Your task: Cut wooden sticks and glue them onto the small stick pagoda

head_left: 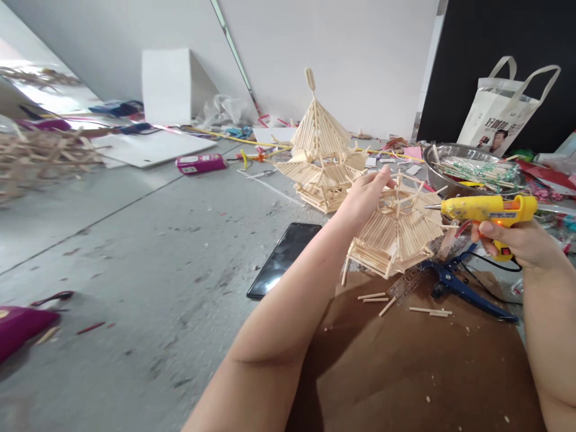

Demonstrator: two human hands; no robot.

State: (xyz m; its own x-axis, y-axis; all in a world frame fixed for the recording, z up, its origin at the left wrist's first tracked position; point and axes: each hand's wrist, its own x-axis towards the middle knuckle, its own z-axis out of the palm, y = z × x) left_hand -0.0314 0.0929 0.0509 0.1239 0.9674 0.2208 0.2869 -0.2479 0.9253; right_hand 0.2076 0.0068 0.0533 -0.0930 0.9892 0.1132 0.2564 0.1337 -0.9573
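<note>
A yellow hot glue gun (490, 210) is in my right hand (524, 240), its nozzle pointing left at the side of a small pagoda model (393, 231) built from thin wooden sticks. My left hand (371, 189) is closed at the upper left of that model, with its fingertips partly hidden behind the sticks. The model has a sloping roof and an upper frame of upright sticks. Behind it stands a taller stick pagoda (321, 135) with a pointed top. Blue-handled cutters (468, 294) and loose short sticks (429, 310) lie in front.
A brown sheet (427, 372) covers the floor before me. A black phone (285, 258) lies left of my forearm. At the back right are a metal bowl (434, 183) of sticks and a white bag (501, 114). Purple packages (200, 164) and a stick pile (40, 159) lie leftward.
</note>
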